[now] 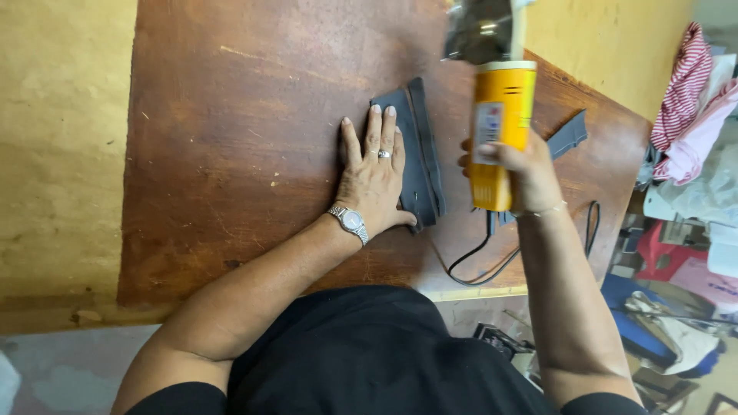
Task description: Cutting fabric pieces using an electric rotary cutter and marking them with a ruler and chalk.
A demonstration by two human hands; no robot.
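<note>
I'm looking straight down at a brown table (pixel 231 115), and both hands are in shot. The left hand (pixel 374 180) lies flat, fingers straight and together, palm pressing down on a dark cloth (pixel 421 146); it grips nothing, just pins the cloth to the wood. I count one ring (pixel 383 154) on that hand and one silver watch (pixel 350 221) at the wrist. The cloth looks folded, with a seam or edge strip running along its length, and it sits near the middle of the table, its right edge sticking out past the fingers. The right hand (pixel 523 173) is wrapped tight around one yellow tool (pixel 500 127), fingers curled over its body, holding it upright just right of the cloth and lifted off the table. The tool's top end is dark and blurred, so I can't make out its head. One black cord (pixel 492 257) trails from the tool's lower end and loops across the table's near edge. A second dark scrap (pixel 569 134) lies apart on the table, beyond the right hand. One thin bracelet (pixel 542 209) circles the right wrist. Off the table's right side I see a heap of clothes (pixel 692 100), striped red and pink among them, and below it a jumble of red and blue things too cluttered to tell apart.
</note>
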